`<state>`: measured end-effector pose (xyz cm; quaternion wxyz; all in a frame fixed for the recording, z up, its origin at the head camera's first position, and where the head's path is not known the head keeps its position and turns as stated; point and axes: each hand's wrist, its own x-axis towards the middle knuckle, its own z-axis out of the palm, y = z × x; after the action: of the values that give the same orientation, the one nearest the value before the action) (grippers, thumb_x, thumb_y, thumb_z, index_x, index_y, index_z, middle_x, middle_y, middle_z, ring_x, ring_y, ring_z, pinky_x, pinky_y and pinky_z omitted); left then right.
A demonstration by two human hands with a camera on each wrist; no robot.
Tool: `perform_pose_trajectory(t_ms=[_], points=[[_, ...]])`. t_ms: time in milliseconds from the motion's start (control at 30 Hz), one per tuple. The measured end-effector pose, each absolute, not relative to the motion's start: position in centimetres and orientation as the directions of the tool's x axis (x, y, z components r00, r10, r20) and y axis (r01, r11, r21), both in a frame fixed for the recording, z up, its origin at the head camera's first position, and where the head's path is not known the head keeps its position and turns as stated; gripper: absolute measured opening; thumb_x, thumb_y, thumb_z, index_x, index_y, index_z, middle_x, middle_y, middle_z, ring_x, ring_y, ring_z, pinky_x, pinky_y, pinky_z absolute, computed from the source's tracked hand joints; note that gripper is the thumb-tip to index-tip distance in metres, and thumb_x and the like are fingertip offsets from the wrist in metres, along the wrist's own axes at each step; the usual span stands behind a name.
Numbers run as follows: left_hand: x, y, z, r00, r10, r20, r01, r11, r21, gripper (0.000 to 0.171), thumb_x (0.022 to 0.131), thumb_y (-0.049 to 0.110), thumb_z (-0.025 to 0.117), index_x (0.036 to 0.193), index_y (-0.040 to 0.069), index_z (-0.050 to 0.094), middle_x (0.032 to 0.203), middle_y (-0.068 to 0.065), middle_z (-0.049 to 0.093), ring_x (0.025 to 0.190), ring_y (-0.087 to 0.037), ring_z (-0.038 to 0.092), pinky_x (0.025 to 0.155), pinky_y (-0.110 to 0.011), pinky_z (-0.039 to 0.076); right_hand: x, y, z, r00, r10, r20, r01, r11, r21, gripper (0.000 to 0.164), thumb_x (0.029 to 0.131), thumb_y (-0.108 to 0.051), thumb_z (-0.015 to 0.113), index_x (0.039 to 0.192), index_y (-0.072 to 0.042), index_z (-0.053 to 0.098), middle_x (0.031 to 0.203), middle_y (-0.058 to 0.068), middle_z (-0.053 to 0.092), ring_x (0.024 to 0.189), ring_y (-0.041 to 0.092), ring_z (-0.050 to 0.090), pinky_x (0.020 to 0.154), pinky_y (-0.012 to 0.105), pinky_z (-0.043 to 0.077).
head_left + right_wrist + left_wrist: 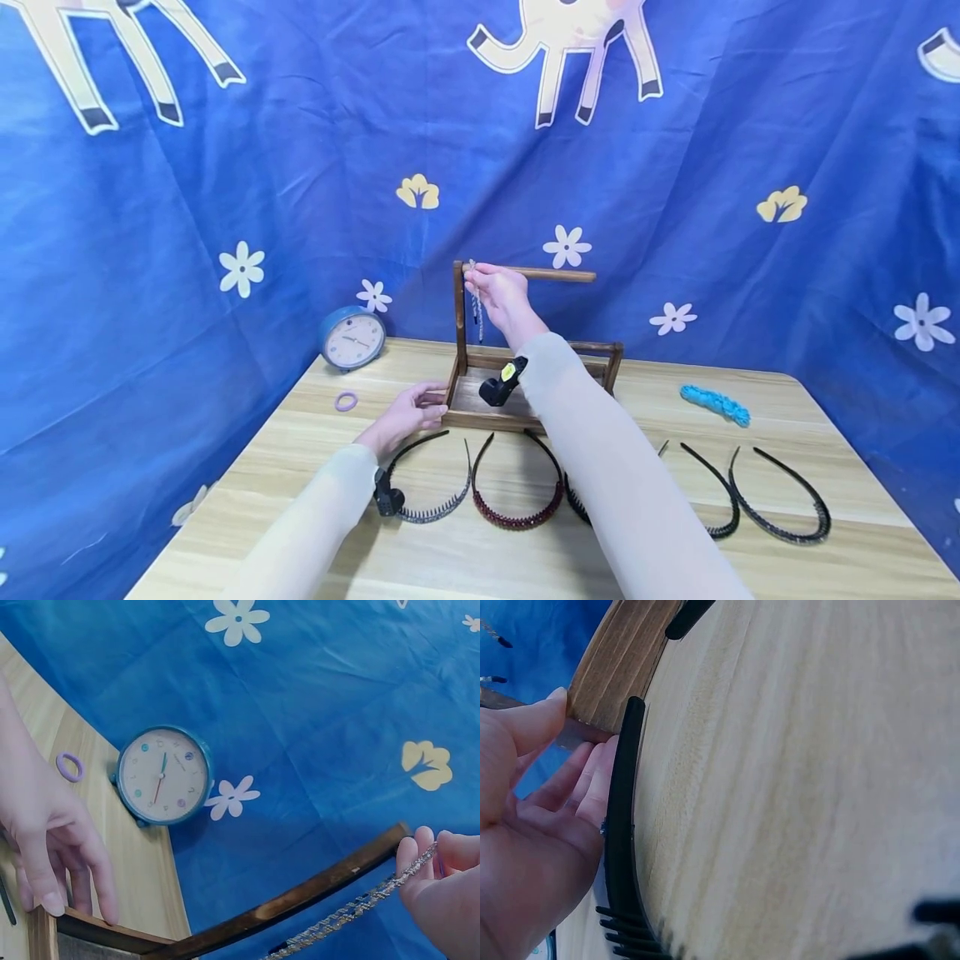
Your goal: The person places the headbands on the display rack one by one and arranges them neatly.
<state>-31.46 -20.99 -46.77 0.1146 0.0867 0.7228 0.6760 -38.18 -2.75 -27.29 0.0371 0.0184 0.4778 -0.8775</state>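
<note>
My right hand (pixel 501 292) pinches a glittery silver headband (pixel 337 919) at its top, by the post end of the rod (pixel 558 274) on a brown wooden stand (pixel 491 422). The headband's ends hang down, and a black tip shows in the right wrist view. Whether the band rests on the rod is hidden by the fingers. My left hand (pixel 408 417) grips the front left corner of the stand's tray-like base, thumb on one side and fingers on the other. Beside that hand, a black-ended toothed headband (pixel 622 802) lies on the table.
More toothed headbands, including a dark red one (pixel 517 522) and a black one (pixel 817 500), lie in a row along the front. A blue round clock (pixel 353 338) and a purple ring (pixel 346 402) are at left. A turquoise bundle (pixel 715 404) lies at right.
</note>
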Motion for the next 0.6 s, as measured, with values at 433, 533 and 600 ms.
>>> perform_pose_trajectory(t_ms=[433, 533, 600], points=[[-31.17, -20.99, -46.56, -0.958, 0.285, -0.044, -0.026, 0.065, 0.998, 0.054, 0.088, -0.003, 0.057, 0.138, 0.0, 0.036, 0.129, -0.03, 0.042, 0.111, -0.044, 0.048, 0.091, -0.048, 0.048, -38.32, -3.05, -27.4, -0.988, -0.141, -0.068, 0.131, -0.503, -0.854, 0.038, 0.086, 0.009, 0.058, 0.124, 0.006, 0.055, 0.118, 0.022, 0.059, 0.105, 0.025, 0.06, 0.089, 0.029, 0.051], [-31.09, -20.91, -46.43, -0.958, 0.282, -0.053, -0.036, 0.065, 0.997, 0.054, 0.088, -0.004, 0.056, 0.138, 0.0, 0.037, 0.13, -0.029, 0.041, 0.112, -0.045, 0.047, 0.092, -0.049, 0.047, -38.27, -2.92, -27.38, -0.986, -0.154, -0.067, 0.137, -0.506, -0.852, 0.038, 0.087, 0.007, 0.057, 0.125, 0.006, 0.054, 0.12, 0.021, 0.058, 0.107, 0.025, 0.059, 0.091, 0.029, 0.05], [-31.08, -20.96, -46.41, -0.959, 0.279, -0.05, -0.032, 0.069, 0.997, 0.054, 0.088, -0.004, 0.056, 0.138, -0.001, 0.036, 0.129, -0.03, 0.042, 0.111, -0.045, 0.047, 0.092, -0.049, 0.047, -38.23, -2.87, -27.4, -0.985, -0.16, -0.061, 0.135, -0.503, -0.854, 0.037, 0.088, 0.006, 0.057, 0.126, 0.006, 0.053, 0.122, 0.021, 0.058, 0.109, 0.026, 0.058, 0.092, 0.03, 0.049]])
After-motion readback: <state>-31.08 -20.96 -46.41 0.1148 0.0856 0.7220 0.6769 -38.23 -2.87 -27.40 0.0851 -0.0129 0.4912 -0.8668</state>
